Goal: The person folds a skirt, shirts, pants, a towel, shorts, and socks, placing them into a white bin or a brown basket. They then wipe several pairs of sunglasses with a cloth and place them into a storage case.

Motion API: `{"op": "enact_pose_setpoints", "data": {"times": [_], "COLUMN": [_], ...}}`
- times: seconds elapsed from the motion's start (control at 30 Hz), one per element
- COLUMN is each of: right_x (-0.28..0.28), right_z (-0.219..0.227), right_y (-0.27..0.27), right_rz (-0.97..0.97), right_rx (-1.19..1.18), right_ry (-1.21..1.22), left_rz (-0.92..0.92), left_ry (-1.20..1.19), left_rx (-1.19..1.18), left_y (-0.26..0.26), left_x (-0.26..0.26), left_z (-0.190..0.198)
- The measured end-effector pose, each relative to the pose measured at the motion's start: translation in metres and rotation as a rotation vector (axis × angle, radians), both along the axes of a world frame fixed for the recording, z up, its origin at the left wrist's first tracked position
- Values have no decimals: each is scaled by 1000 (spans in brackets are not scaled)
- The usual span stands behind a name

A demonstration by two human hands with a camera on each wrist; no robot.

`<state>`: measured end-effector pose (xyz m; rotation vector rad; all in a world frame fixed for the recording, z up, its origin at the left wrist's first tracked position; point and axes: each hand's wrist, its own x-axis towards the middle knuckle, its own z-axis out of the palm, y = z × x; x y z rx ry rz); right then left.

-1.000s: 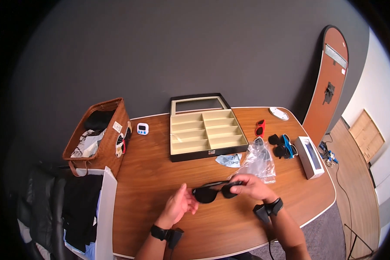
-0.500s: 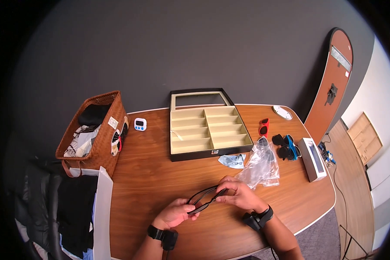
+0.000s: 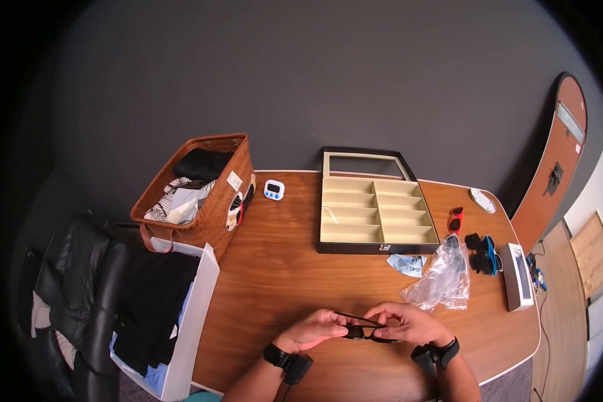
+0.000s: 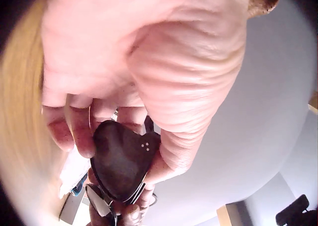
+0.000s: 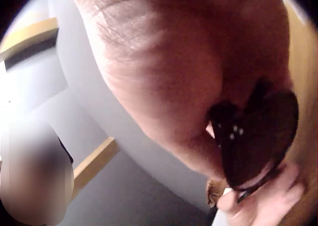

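Observation:
Black sunglasses [image 3: 365,333] are held between both hands above the near part of the wooden table. The left hand [image 3: 315,330] pinches one end of the frame, the right hand [image 3: 412,325] the other. In the left wrist view the left hand [image 4: 149,62] has its thumb and fingers at a dark lens [image 4: 121,161] with small dots near its corner. A dark lens [image 5: 258,141] also shows beside the right hand [image 5: 174,87] in the right wrist view, with the other hand's fingers beyond it.
An open compartment case [image 3: 352,248] stands at the back. Right of it lie a light-blue cloth [image 3: 407,264], plastic bag [image 3: 442,281], red sunglasses [image 3: 455,221], more glasses [image 3: 486,258] and a white box [image 3: 518,278]. Leftward are a timer [image 3: 274,189], wicker basket [image 3: 231,218] and clothes bin [image 3: 197,321].
The sunglasses have been turned between the hands, the lenses now lying low and flatter. Both hands sit closer together around the frame. The head view has shifted, so the table appears further right.

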<state>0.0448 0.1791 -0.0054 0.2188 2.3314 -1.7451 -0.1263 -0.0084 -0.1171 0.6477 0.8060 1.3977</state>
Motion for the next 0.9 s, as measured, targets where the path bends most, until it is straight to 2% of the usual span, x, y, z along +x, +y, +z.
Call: {"op": "enact_pose_setpoints", "data": {"times": [0.17, 0.2, 0.27, 0.33, 0.47, 0.5, 0.57, 0.6, 0.63, 0.67, 0.73, 0.8, 0.87, 0.9], "right_x": [-5, -5, -8, -15, -26, -29, -32, -33, -33, -33, -32, -32, -27, -26], "right_z": [-13, -13, -25, -33, -44, -41, -39, -38, -37, -36, -33, -52, -73, -64], "right_y": [5, 2, 12, 17, 16, 12, 9, 9, 8, 8, 9, 37, 65, 62], "right_rz": [-125, -271, -339, -405, -598, -662, -694, -724, -732, -718, -686, -649, -630, -673], "right_rx": [-332, -429, -717, -768, -911, -945, -988, -1031, -1028, -1005, -959, -914, 119, 490], "right_ry": [85, 88, 170, 215, 382, 413, 474, 538, 542, 510, 443, 370, 402, 332], "left_rz": [9, -7, -22, -38, -66, -67, -31, -39, 29, 98, 109, 147, 170, 194], "left_ry": [35, 106, 175, 377, 426, 424, 177, 176, 130, 83, 58, -41, -84, -109], "left_rx": [91, 47, 6, 34, 20, 20, 109, 111, 166, 222, 252, 251, 303, 301], "left_y": [-1, -2, -1, 2, 3, 2, 1, 1, 1, 1, 0, -3, -2, -1], "left_x": [3, 4, 6, 8, 9, 9, 9, 10, 11, 11, 10, 10, 9, 10], "left_z": [5, 12, 16, 15, 10, 11, 15, 14, 13, 13, 13, 9, 6, 8]}}
